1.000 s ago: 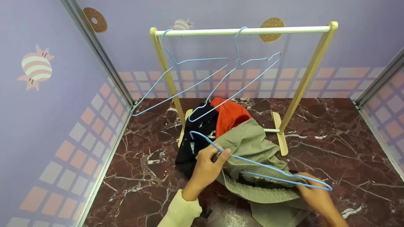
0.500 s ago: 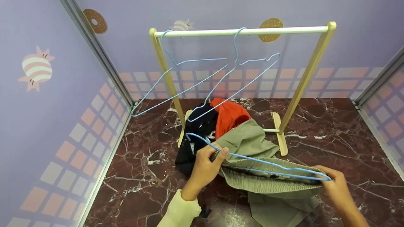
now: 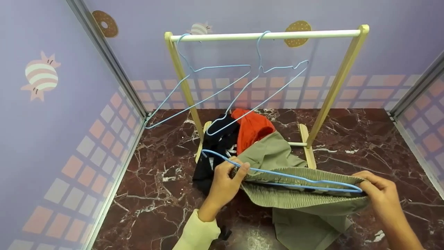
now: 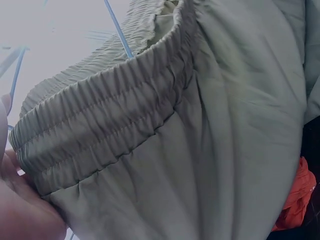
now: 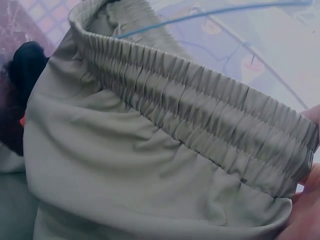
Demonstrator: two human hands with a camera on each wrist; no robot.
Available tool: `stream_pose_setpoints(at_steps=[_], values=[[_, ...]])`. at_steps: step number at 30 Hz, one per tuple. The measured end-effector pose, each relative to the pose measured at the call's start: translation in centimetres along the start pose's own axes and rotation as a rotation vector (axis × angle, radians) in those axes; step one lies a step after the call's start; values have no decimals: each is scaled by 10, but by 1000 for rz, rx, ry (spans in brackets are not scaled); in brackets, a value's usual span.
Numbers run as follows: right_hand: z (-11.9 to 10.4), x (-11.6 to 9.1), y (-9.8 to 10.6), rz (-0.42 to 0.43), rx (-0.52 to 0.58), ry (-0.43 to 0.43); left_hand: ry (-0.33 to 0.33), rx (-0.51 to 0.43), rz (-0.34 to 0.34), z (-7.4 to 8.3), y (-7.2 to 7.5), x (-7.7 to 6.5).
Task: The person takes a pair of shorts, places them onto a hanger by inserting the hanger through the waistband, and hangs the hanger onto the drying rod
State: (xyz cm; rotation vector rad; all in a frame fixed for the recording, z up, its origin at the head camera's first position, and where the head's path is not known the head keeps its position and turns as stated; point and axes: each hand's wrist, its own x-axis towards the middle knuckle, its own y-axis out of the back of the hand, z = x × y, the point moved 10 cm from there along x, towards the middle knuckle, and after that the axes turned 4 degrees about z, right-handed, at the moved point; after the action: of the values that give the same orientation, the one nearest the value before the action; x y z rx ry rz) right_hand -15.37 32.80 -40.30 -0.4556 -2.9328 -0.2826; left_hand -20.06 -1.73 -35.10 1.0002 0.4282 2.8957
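Note:
My left hand (image 3: 225,180) pinches a blue wire hanger (image 3: 277,172) near its hook, together with one side of an olive-green garment's elastic waistband (image 3: 274,198). The opposite side of that waistband is gripped by my right hand (image 3: 380,194), with the hanger's far end right at its fingers. Between the hands the waistband is stretched wide, and the hanger's lower bar lies inside the opening. The garment's gathered band (image 4: 100,120) fills much of the left wrist view; in the right wrist view the cloth (image 5: 120,150) hangs below the band.
A wooden rack (image 3: 333,83) with a white rail (image 3: 319,34) stands behind, two blue hangers (image 3: 222,66) hooked on it. Black cloth (image 3: 201,173) and a red garment (image 3: 253,128) lie piled on the dark marbled surface (image 3: 156,215). Patterned walls (image 3: 79,114) enclose the sides and back.
My right hand has moved right and up, pulling the waistband wider around the hanger's far end. The hanger's hook has swung slightly left and down; my left hand has stayed nearly in place.

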Motion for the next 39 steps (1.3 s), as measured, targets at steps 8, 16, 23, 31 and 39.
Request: stream_pose_setpoints(at_steps=[8, 16, 23, 31, 39], values=[[-26, 1, -5, -63, 90, 58, 32, 28, -18, -33, -12, -8], [-43, 0, -10, -92, 141, 138, 53, 85, -24, -36, -17, -10], [-50, 1, -10, -77, 110, 181, 76, 114, -33, -38, -22, -11], [-56, 1, -9, 7, -132, 233, 65, 140, -41, -36, -25, -14], [-60, -1, -11, 22, -105, 278, 15, 158, -33, -26, -29, -14]])
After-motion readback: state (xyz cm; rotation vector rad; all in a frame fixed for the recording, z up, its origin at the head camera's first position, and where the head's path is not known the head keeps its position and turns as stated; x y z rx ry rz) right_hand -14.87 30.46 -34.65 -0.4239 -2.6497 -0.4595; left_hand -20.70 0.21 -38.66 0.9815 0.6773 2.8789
